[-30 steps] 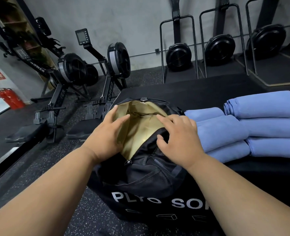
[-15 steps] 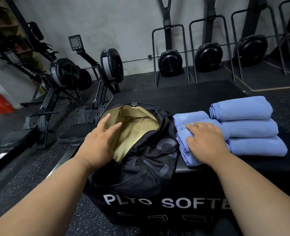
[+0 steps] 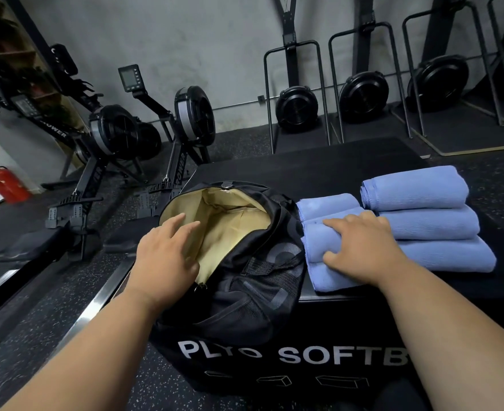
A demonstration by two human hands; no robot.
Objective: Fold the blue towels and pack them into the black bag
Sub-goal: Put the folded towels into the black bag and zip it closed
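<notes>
Blue folded towel [image 3: 318, 247] at frame centre-right is gripped by right hand [image 3: 363, 247]; left hand [image 3: 164, 256], fingers extended, rests on open black fabric bag [image 3: 244, 292].

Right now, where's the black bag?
Head view, centre: the black bag lies open on the plyo box, left of the folded blue towels, with the left hand at its opening.

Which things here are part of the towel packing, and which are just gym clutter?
Part of the job: blue towels, black bag, left hand, right hand.

Just around: rowing machines, fire extinguisher, plyo box under everything.
</notes>
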